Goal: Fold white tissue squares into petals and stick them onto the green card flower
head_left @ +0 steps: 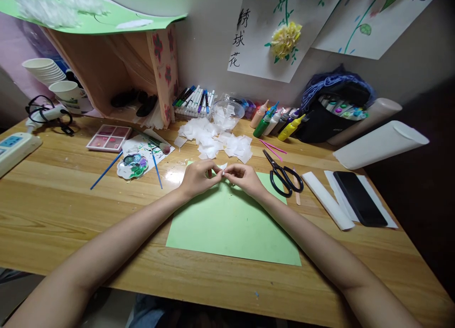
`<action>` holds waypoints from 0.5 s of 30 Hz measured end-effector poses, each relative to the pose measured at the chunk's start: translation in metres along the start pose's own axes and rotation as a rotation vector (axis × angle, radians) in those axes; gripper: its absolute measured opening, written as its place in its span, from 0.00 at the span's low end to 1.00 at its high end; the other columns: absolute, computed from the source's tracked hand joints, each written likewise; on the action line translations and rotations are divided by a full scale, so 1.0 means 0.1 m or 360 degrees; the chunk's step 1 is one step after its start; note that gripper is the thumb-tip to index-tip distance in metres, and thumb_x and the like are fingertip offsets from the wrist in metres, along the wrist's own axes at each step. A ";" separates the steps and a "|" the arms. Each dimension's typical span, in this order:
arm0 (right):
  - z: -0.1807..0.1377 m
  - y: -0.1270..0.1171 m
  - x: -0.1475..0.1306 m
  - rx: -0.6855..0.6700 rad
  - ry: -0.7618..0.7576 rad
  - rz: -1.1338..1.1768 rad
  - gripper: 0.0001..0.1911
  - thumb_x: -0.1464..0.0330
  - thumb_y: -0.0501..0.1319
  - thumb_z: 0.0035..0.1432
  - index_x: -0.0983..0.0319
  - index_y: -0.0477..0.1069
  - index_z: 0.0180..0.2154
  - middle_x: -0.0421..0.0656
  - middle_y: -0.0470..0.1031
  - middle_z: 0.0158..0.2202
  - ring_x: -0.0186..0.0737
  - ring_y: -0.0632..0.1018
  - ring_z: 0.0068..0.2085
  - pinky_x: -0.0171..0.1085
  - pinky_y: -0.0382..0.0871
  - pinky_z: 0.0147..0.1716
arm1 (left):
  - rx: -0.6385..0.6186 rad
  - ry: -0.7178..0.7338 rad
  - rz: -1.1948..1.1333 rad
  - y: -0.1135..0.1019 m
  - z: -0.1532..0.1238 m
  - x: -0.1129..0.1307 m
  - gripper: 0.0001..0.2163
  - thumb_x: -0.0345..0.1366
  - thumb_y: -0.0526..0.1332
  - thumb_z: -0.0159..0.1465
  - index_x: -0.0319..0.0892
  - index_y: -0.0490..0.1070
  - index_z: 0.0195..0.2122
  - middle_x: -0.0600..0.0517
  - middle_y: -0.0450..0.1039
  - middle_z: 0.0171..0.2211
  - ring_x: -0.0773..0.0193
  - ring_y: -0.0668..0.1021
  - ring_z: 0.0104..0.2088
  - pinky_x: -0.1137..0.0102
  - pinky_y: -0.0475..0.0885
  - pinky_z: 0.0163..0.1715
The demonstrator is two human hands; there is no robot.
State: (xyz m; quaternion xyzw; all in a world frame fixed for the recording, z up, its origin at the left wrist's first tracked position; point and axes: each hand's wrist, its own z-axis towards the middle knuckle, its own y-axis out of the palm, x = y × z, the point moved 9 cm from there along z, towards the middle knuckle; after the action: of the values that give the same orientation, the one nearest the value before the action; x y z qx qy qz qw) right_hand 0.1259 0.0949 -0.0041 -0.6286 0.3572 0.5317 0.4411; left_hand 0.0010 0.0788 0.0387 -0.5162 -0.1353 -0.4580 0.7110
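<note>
above green sheet (231, 223) far edge, our left hand (197, 178), right hand (245, 178) fingertips both pinch white paper piece (222, 167) between them.

Both my bare forearms reach in over the near edge of the tabletop (71, 209) and slant toward each other, so the hands meet around its middle. My left hand (196, 178) is knuckles up, fingers curled, with thumb and forefinger pinched tight at the tips. My right hand (246, 178) mirrors it, its fingertips pinched too and touching those of the left.
</note>
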 end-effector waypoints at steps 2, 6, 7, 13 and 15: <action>0.00 0.00 0.01 -0.0004 0.0008 0.0011 0.16 0.59 0.66 0.47 0.66 0.74 0.31 0.40 0.71 0.25 0.29 0.65 0.24 0.32 0.57 0.23 | 0.0002 0.0008 0.0002 0.00 0.00 0.00 0.05 0.35 0.61 0.59 0.41 0.73 0.27 0.55 0.73 0.25 0.72 0.71 0.23 0.76 0.63 0.25; 0.00 0.00 0.02 0.0011 0.0000 0.0003 0.16 0.58 0.66 0.47 0.66 0.73 0.30 0.40 0.71 0.25 0.30 0.66 0.24 0.33 0.58 0.23 | -0.0008 0.0005 -0.0005 0.00 0.00 -0.01 0.05 0.35 0.61 0.59 0.41 0.74 0.28 0.54 0.74 0.26 0.72 0.71 0.23 0.75 0.63 0.25; 0.00 0.00 0.02 0.0020 -0.0004 0.0000 0.16 0.58 0.66 0.47 0.66 0.73 0.30 0.41 0.72 0.25 0.30 0.67 0.24 0.33 0.58 0.23 | -0.0011 0.0004 -0.0008 0.01 0.00 -0.01 0.06 0.36 0.61 0.59 0.41 0.75 0.28 0.54 0.74 0.26 0.71 0.72 0.23 0.75 0.64 0.25; 0.00 -0.03 0.03 0.0056 0.0000 0.0053 0.17 0.56 0.66 0.48 0.65 0.73 0.31 0.41 0.73 0.26 0.31 0.68 0.24 0.33 0.61 0.23 | 0.0009 0.0058 -0.0013 -0.01 0.00 0.05 0.08 0.37 0.59 0.62 0.43 0.77 0.37 0.52 0.77 0.33 0.72 0.73 0.24 0.75 0.67 0.28; 0.00 -0.05 0.03 0.0079 -0.0001 0.0072 0.17 0.56 0.66 0.48 0.65 0.73 0.31 0.42 0.73 0.26 0.31 0.69 0.24 0.33 0.62 0.23 | 0.0054 0.0061 0.0012 -0.04 0.00 0.06 0.08 0.37 0.60 0.61 0.43 0.75 0.39 0.51 0.77 0.35 0.71 0.73 0.25 0.74 0.67 0.29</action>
State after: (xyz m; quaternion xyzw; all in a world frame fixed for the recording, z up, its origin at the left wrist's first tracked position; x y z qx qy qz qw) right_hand 0.1311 0.0968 -0.0058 -0.6090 0.3843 0.5327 0.4446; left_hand 0.0009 0.0757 0.0453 -0.4957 -0.1276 -0.4626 0.7239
